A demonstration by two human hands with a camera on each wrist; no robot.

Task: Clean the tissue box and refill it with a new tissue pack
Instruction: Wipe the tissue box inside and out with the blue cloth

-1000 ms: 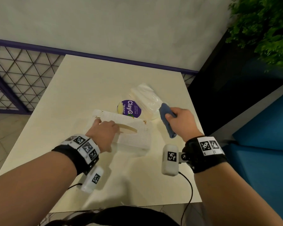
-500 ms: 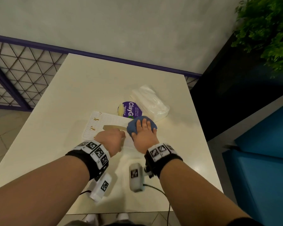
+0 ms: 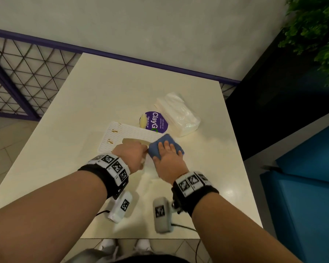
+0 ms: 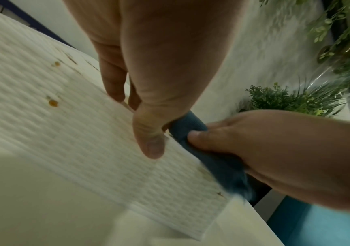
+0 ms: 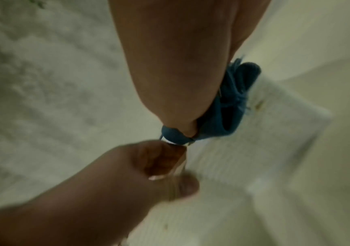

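On the cream table (image 3: 68, 141), left of centre, the white tissue box (image 3: 122, 136) lies flat with brown spots on its textured top. The left hand (image 3: 130, 155) steadies it, fingers hooked into the slot's edge and thumb lying on the top. Just beside it, the right hand (image 3: 168, 158) presses a folded blue cloth (image 3: 165, 142) onto the box's right end, fingers flat over the cloth and thumb holding its edge. The cleaning step looks to be in hand, and the spots at the left end probably call for a wipe leftward next. Behind, a purple-labelled round tub (image 3: 156, 121) touches the box; the new tissue pack (image 3: 179, 114) waits at the right, near the table's far right edge. Open tabletop lies left and toward the person.
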